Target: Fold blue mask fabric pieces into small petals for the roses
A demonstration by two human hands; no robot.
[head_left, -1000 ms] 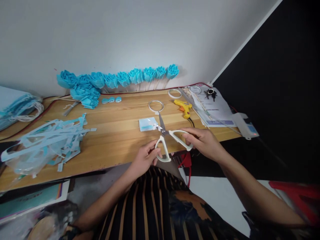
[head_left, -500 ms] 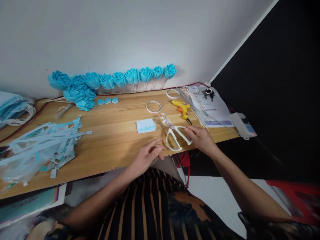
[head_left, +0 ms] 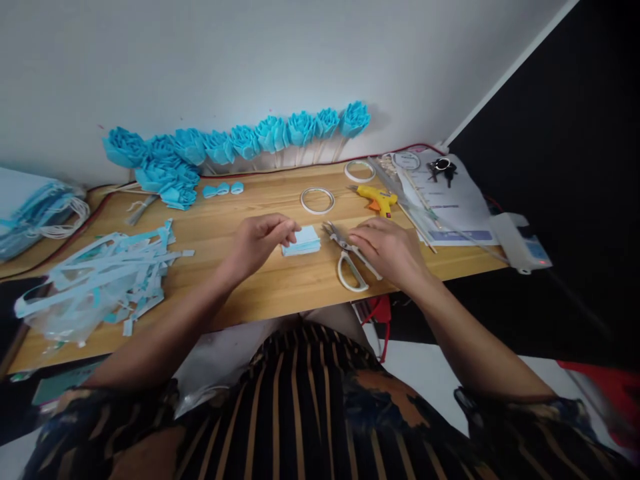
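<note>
My left hand (head_left: 261, 243) is raised over the table, its fingers curled in and thumb against them, with nothing visible in it. Just past its fingertips lies a small stack of pale blue fabric rectangles (head_left: 306, 241). My right hand (head_left: 387, 245) is closed, with thumb and forefinger together; whatever it may hold is hidden. Under and beside this hand, white-handled scissors (head_left: 345, 248) rest on the table with their blades toward the wall. One handle loop is partly covered by the hand.
Blue fabric flowers (head_left: 273, 133) on sticks line the wall. Cut strips (head_left: 107, 273) cover the table's left side. Toward the back are three small blue rolls (head_left: 223, 190), a tape roll (head_left: 317, 200), another tape roll (head_left: 360, 171), a yellow glue gun (head_left: 376, 198) and keys (head_left: 443, 170).
My right hand has let go of the scissors, which now lie on the table, and sits above them. My left hand has moved up and left, its fingers curling closed. The view has shifted slightly.
</note>
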